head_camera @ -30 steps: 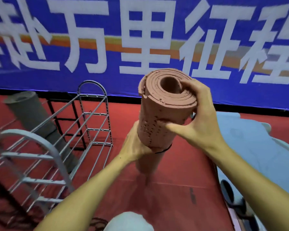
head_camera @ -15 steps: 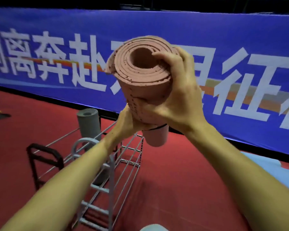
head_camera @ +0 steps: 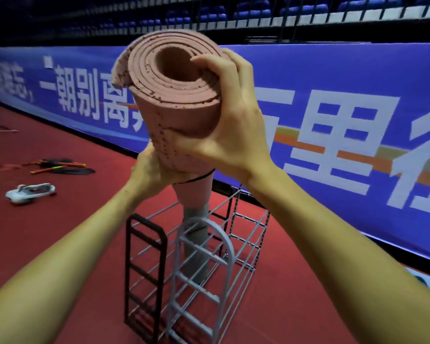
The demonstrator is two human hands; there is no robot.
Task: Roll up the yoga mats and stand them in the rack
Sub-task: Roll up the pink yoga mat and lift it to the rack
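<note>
I hold a rolled pink yoga mat upright in front of me, its spiral end facing the camera. A thin black band circles it lower down. My right hand grips its upper part from the right, fingers curled over the rim. My left hand clasps it lower on the left. The mat's bottom end hangs above the wire rack on the red floor. A rolled grey mat stands in that rack, partly hidden behind the bars and the pink mat.
A long blue banner with white characters runs along the back. Left on the red floor lie a white shoe and a heap of black and yellow rackets or cords. Dark stands rise above the banner.
The pink mat has been lifted off the floor and carried over the rack. The view has swung left and up, so the rack now sits centred under the mat.
</note>
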